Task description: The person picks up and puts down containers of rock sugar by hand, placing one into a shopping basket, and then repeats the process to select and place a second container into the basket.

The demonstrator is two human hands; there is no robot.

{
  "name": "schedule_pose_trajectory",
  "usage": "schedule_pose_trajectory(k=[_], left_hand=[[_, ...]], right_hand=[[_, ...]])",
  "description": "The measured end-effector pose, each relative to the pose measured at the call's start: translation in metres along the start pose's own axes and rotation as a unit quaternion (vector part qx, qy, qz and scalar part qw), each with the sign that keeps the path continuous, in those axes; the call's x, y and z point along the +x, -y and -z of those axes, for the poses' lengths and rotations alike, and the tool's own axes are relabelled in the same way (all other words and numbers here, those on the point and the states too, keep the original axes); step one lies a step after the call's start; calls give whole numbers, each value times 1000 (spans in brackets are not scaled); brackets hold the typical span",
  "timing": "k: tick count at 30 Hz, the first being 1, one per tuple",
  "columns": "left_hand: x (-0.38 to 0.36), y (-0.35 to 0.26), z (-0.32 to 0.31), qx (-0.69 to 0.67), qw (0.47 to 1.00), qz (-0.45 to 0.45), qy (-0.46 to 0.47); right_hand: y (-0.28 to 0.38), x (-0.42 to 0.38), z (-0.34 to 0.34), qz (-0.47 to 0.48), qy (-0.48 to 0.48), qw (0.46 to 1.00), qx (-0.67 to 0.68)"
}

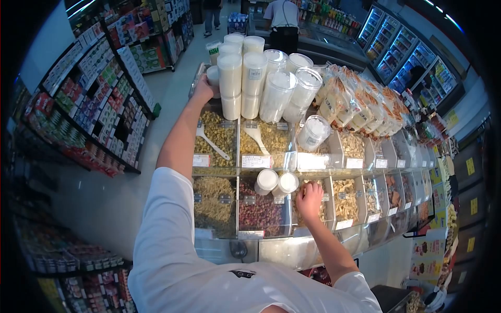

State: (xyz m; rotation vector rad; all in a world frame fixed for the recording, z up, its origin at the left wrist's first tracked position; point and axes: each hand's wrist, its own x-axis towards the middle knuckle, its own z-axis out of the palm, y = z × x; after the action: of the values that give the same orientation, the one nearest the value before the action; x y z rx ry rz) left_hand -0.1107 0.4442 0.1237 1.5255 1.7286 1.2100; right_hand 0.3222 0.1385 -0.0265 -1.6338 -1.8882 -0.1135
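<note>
My left hand (204, 89) reaches far forward, its fingers closed around a white-filled plastic jar (213, 76) at the left end of a group of stacked jars (230, 78). My right hand (311, 200) is over the front row of bins, fingers slightly apart and bent, with nothing seen in it. Just left of it, two white-filled jars (267, 180) with pale lids stand together on the bin covers. Clear-lidded jars (278, 96) stand right of the tall stacks, and a single clear jar (314, 132) stands nearer me.
Bins of dried goods (265, 206) run in two rows under clear covers, two with white scoops (254, 136). Bagged goods (360, 101) are piled at the back right. Stocked shelves (96, 88) line the left, fridges (407, 52) the far right. Another person (283, 18) stands beyond the counter.
</note>
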Motion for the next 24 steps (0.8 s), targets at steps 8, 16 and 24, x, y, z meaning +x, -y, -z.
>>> schedule_pose_trajectory(k=[8,16,24], left_hand=[[29,58,-4,15,1000,-22,-2],[16,67,39,325,944,-27,-45],[48,110,28,187,982,10,-26]], right_hand=[[0,1,0,-4,6,1000,10],[2,2,2,-5,9,1000,2],[5,4,4,-6,11,1000,-1]])
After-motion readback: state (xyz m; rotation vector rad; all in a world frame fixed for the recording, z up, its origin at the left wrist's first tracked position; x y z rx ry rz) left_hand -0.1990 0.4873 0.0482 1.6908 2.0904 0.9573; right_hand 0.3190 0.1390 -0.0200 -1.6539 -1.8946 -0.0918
